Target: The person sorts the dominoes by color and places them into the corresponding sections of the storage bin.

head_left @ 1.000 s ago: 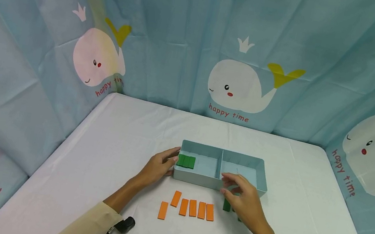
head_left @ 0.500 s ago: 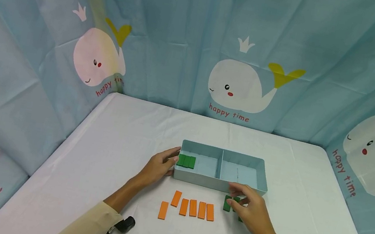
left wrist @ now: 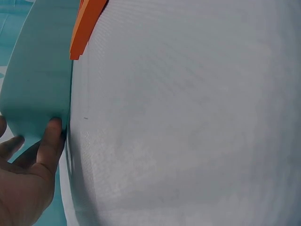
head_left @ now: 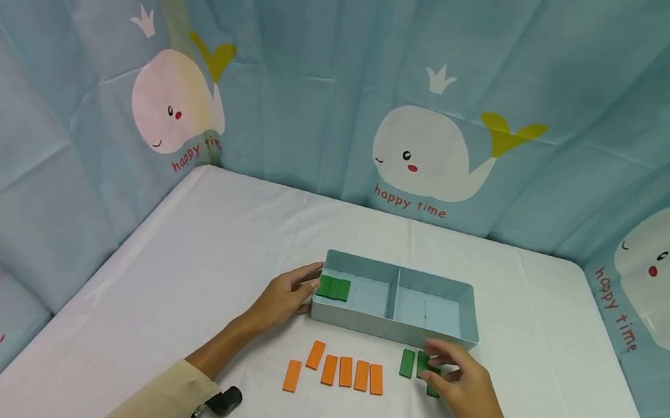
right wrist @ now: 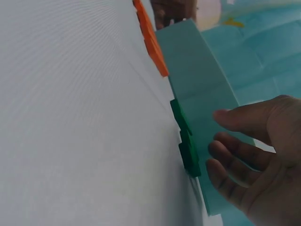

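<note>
- My right hand (head_left: 462,384) holds nothing: thumb and fingers are curved with a moderate gap between them, just beside the green tiles on the table (head_left: 236,236).
- My left hand (head_left: 281,298) rests against the left end of the blue box (head_left: 356,319), fingers spread; I cannot tell how firmly it presses.
- I judge the work partway along: some green tiles are in the box, while others lie outside.
- Outside I count three green tiles (head_left: 407,363) near the box's front wall, two partly behind my fingers.
- Six orange tiles (head_left: 345,372) also lie on the table, in a loose row; I see none of that colour boxed.
- The box has a divider (head_left: 393,292). The boxed green tiles (head_left: 334,289), about three, sit side by side at the left end of its left compartment.
- The right compartment's floor shows a thin mark.
</note>
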